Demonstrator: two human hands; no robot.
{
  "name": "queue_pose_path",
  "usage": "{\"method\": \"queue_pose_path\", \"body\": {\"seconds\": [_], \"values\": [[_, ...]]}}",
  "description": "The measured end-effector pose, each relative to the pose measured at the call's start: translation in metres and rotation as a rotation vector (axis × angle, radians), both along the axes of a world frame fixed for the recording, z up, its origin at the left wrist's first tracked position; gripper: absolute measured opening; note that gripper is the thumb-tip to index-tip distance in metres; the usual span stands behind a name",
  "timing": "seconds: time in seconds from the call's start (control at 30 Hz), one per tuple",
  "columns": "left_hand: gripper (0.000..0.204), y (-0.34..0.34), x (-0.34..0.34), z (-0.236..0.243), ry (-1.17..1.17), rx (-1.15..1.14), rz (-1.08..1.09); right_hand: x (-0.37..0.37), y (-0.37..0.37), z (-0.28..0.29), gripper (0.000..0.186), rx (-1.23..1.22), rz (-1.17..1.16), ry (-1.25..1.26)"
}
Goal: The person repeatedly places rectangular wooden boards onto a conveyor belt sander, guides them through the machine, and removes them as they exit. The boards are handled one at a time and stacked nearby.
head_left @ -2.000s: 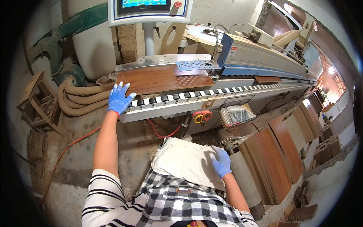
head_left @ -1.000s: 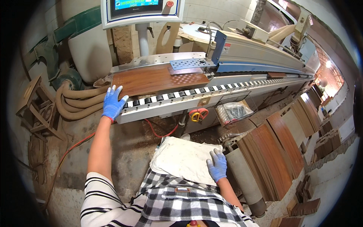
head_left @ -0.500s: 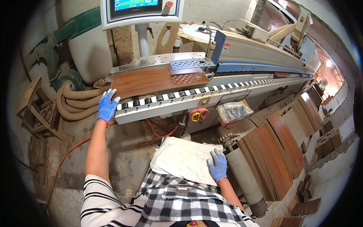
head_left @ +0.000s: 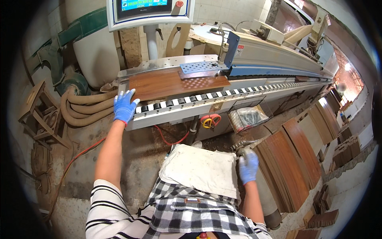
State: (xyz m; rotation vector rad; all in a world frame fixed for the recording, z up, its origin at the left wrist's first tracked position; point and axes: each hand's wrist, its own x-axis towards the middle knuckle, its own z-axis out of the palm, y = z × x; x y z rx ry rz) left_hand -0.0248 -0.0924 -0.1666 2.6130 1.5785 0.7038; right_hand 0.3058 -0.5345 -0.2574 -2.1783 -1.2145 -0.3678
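A brown wood-grain board (head_left: pixel 167 84) lies on the machine table, its right part under a perforated blue plate (head_left: pixel 202 67). At the board's left end rests my left hand (head_left: pixel 125 106), in a blue glove with pale fingertips; its fingers are spread against the end and near corner. A rail of black and white rollers (head_left: pixel 181 102) runs along the board's front side. My right hand (head_left: pixel 248 166), gloved alike and slightly blurred, hangs open beside the white cloth (head_left: pixel 199 165) at my waist, with nothing seen in it. Close by it is the stack of brown boards.
To the right, brown boards (head_left: pixel 280 163) stand stacked beside a grey roller (head_left: pixel 262 187). A wire basket (head_left: pixel 250 117) and red and yellow scissor-like handles (head_left: pixel 211 120) hang under the machine. A control screen (head_left: pixel 145 7) stands above. Thick hoses (head_left: pixel 75 113) and a wooden stool (head_left: pixel 41 107) are at left.
The board has slid to the right, with my left hand following at its end. My right hand has come off the white cloth and moved right, toward the stacked boards.
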Motion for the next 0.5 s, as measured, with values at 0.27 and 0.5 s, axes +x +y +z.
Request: {"method": "queue_pose_path", "body": {"seconds": [0.27, 0.5], "values": [[0.06, -0.021, 0.065, 0.003, -0.002, 0.049, -0.058, 0.108, -0.004, 0.035, 0.05, -0.461, -0.318, -0.281], [0.062, -0.034, 0.072, 0.01, -0.003, 0.067, -0.073, 0.126, -0.019, 0.007, 0.04, -0.36, -0.238, -0.338]]}}
